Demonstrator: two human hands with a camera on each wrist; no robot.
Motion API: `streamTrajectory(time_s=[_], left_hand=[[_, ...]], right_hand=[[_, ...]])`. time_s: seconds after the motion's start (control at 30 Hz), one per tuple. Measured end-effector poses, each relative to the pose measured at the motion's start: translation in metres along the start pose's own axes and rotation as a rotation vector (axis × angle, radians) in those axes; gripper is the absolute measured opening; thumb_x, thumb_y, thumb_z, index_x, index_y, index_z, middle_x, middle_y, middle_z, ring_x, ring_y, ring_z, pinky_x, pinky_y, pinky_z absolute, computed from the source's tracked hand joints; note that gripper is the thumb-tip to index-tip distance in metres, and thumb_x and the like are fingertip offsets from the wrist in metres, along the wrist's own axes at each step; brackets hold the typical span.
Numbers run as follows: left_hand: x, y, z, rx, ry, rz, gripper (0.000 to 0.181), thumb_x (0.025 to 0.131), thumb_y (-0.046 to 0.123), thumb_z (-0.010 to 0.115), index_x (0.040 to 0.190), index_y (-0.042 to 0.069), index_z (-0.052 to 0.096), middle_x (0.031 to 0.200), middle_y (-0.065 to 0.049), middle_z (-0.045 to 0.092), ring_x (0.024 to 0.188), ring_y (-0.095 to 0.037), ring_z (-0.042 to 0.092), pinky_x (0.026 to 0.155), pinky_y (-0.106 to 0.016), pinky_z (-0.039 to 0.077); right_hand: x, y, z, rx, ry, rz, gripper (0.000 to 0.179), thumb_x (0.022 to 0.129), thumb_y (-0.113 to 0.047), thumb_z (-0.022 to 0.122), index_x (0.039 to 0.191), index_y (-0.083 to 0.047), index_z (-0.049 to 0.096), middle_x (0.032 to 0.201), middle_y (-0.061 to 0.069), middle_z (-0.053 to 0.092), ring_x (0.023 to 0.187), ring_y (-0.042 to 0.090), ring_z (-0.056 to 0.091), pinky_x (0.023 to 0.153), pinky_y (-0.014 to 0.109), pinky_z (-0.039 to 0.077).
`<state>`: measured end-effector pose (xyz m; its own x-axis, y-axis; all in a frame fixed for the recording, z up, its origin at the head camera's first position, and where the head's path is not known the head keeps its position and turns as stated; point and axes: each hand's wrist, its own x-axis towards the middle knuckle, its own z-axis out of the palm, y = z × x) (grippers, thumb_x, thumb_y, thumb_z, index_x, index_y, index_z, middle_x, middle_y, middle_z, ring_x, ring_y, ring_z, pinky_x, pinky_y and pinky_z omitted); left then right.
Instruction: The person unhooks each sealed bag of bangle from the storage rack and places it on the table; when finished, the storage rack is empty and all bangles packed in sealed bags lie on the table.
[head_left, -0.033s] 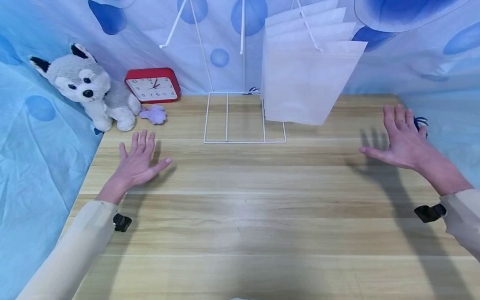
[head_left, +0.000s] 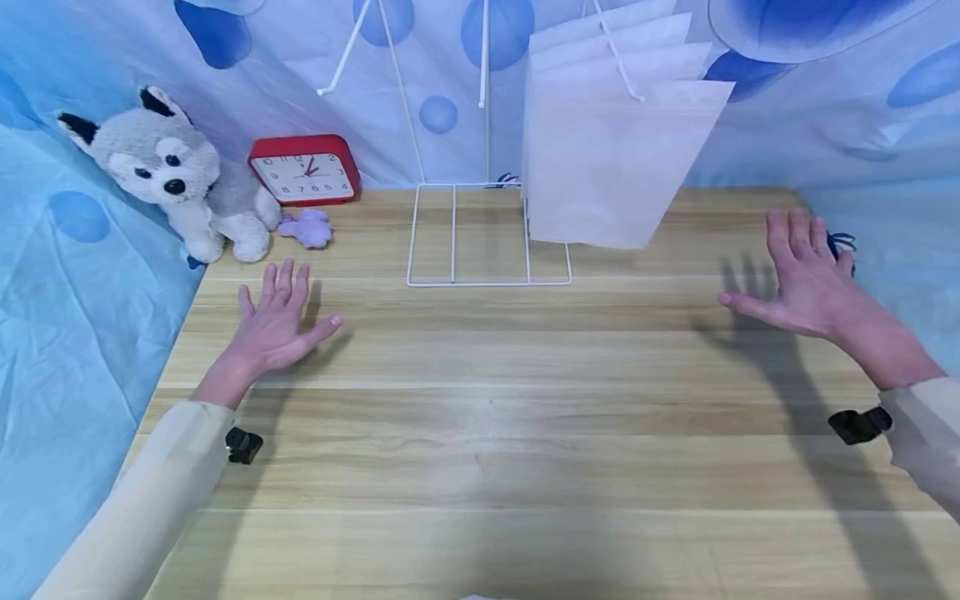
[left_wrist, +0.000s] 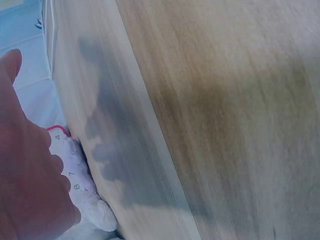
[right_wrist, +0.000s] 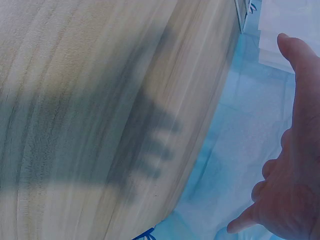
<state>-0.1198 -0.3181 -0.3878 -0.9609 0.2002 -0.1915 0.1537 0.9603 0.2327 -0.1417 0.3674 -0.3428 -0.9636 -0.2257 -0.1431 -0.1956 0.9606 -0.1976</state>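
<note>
My left hand (head_left: 276,329) hovers over the left part of the wooden table (head_left: 480,400), fingers straight and thumb spread, holding nothing. Nearest to it are a small purple plush toy (head_left: 307,228) and a grey and white husky plush (head_left: 176,175). Over the table's right side, my right hand (head_left: 810,279) is held the same way, also with nothing in it. Both hands cast shadows on the wood. Between them at the back stands a white wire rack (head_left: 490,284), with several white bags (head_left: 618,167) hanging from its right hook.
A red alarm clock (head_left: 306,170) stands at the back left beside the husky. Blue patterned cloth (head_left: 67,333) covers the back and sides. A dark blue cord (head_left: 842,243) lies at the right edge, by my right hand's fingers. Each sleeve carries a small black wrist camera (head_left: 243,446).
</note>
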Motion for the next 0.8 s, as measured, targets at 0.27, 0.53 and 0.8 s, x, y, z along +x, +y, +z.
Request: streamTrajectory(time_s=[0.27, 0.53, 0.8], left_hand=[[0.002, 0.0, 0.004, -0.08, -0.034, 0.025, 0.094, 0.101, 0.06, 0.038, 0.157, -0.001, -0.009, 0.162, -0.024, -0.014, 0.147, -0.042, -0.016, 0.11, -0.068, -0.012], [0.05, 0.035, 0.002, -0.265, -0.005, 0.152, 0.074, 0.105, 0.033, 0.052, 0.157, -0.004, 0.016, 0.161, -0.026, 0.018, 0.147, -0.043, 0.017, 0.119, -0.053, 0.016], [0.11, 0.057, 0.002, -0.261, -0.1, 0.194, 0.08, 0.099, 0.03, 0.065, 0.159, 0.002, 0.019, 0.166, -0.017, 0.009, 0.151, -0.037, 0.002, 0.12, -0.051, 0.007]], right_hand=[[0.007, -0.006, 0.002, 0.015, -0.009, -0.045, 0.11, 0.095, -0.058, 0.055, 0.155, -0.004, -0.02, 0.156, 0.026, -0.027, 0.141, 0.047, -0.023, 0.102, 0.08, -0.004], [0.014, -0.023, -0.001, 0.177, 0.281, -0.214, 0.064, 0.096, -0.024, 0.065, 0.146, 0.008, 0.041, 0.13, 0.035, 0.056, 0.08, 0.041, 0.07, 0.063, 0.03, 0.055], [0.021, -0.045, 0.001, 0.495, 0.259, -0.177, 0.053, 0.097, -0.015, 0.065, 0.145, 0.001, 0.048, 0.125, 0.028, 0.063, 0.089, -0.018, 0.053, 0.072, 0.005, 0.04]])
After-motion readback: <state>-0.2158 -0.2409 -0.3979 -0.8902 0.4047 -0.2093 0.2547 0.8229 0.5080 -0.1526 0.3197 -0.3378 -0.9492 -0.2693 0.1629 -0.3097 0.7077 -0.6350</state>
